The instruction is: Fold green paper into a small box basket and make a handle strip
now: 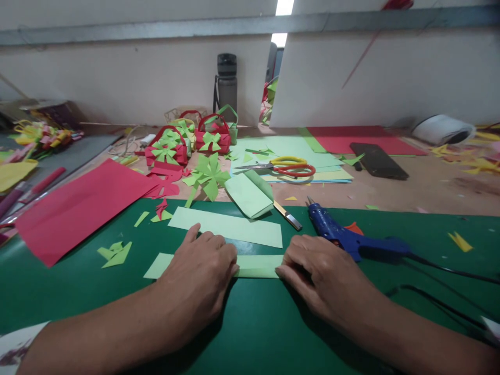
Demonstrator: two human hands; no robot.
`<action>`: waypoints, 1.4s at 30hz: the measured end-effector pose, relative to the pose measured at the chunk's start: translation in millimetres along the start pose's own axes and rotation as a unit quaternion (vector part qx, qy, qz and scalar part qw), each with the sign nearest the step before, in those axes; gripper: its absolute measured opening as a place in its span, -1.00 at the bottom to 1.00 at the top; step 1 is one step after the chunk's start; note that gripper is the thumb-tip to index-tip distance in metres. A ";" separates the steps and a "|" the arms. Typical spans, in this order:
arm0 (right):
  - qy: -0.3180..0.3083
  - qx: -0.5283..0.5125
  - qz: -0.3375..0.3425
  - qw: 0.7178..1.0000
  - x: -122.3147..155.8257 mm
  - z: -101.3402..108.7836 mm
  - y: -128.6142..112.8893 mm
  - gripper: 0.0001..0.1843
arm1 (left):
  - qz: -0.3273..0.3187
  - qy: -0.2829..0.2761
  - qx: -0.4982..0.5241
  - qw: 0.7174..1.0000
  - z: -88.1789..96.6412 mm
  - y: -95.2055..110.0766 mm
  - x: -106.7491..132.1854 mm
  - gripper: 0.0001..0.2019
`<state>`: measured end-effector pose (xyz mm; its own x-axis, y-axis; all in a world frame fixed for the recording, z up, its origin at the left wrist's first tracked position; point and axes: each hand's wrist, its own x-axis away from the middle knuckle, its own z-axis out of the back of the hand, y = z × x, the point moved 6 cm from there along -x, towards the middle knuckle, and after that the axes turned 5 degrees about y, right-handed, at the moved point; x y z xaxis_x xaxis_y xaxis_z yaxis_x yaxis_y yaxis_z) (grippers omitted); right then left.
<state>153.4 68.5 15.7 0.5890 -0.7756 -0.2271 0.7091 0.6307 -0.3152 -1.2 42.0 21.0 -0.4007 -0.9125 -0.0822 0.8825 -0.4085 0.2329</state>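
A light green paper strip (260, 264) lies crosswise on the green cutting mat, its near edge partly folded up between my hands. My left hand (201, 271) is closed with thumb and fingers pinching the strip left of its middle. At the strip's right end, my right hand (320, 268) pinches it too, hiding that end. Just beyond is a second, flat light green strip (228, 226). A folded light green paper piece (250, 195) rests behind it, next to a utility knife (288, 215). Close to my right hand lies a blue glue gun (351, 237) with its cord running right.
Scissors (289, 165) lie on stacked paper sheets at the back. Small red paper baskets (211, 139) with green bows stand near a dark bottle (227, 88). A red sheet (86, 211) lies left, a phone (378, 160) right. Green scraps (115, 254) dot the mat.
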 end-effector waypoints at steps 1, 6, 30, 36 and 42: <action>-0.001 -0.001 0.002 1.000 0.2 -0.2 -0.1 -0.77 | 0.001 -0.002 -0.001 1.000 -0.6 -0.4 -0.4 -0.75; 0.001 0.001 0.008 1.000 -0.1 0.0 -0.9 -0.78 | -0.008 0.004 -0.003 1.000 -2.0 -1.3 -2.1 -0.74; -0.017 0.035 0.017 0.999 -3.2 2.5 -5.2 -0.74 | -0.002 -0.067 -0.033 0.997 -2.2 0.9 -4.3 -0.76; -0.034 0.049 0.027 0.998 -3.8 2.2 -7.3 -0.72 | 0.001 -0.077 -0.034 0.996 -1.0 1.8 -6.3 -0.74; -0.047 0.037 0.010 0.998 -3.5 3.1 -6.1 -0.73 | 0.009 -0.080 -0.040 0.996 -2.2 -0.2 -7.2 -0.72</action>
<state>148.3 67.4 21.2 0.6350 -0.7590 -0.1439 0.7212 0.6492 -0.2415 2.0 48.6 19.4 -0.4124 -0.9077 0.0778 0.9044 -0.3976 0.1547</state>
